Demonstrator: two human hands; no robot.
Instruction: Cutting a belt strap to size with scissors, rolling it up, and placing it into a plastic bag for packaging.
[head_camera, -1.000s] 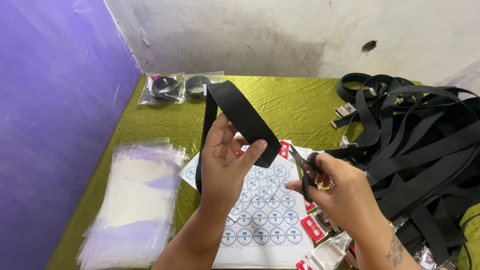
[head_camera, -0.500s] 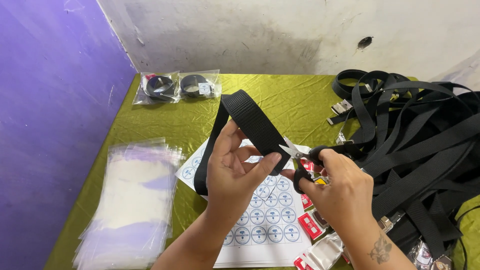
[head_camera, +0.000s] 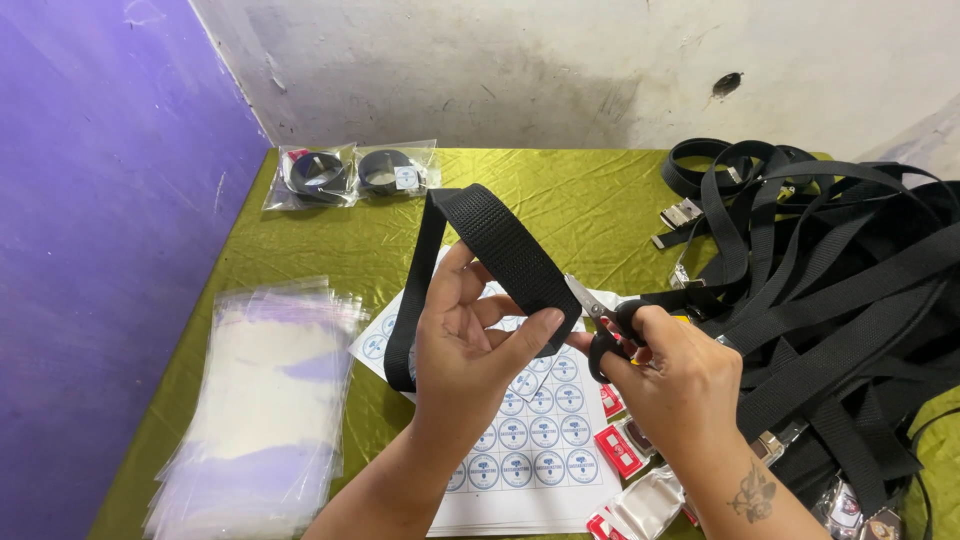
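From the head camera I see my left hand (head_camera: 470, 340) closed around a looped black webbing strap (head_camera: 500, 250), thumb pinching the fold just above the sticker sheet (head_camera: 520, 440) on the table (head_camera: 330, 240). My right hand (head_camera: 680, 375) is curled through the handles of small black scissors (head_camera: 600, 320), and the blades sit right at the strap's edge beside my left thumb; I cannot quite tell whether they are parted or already closing, since the strap hides the tips. To do this well, I judge I should keep the webbing taut and flat, hold the blades square across it, and keep my thumb clear of them. The strap pile (head_camera: 830, 270) lies to the right, clear bags (head_camera: 260, 400) to the left, and packed belts (head_camera: 350, 172) at the far edge.
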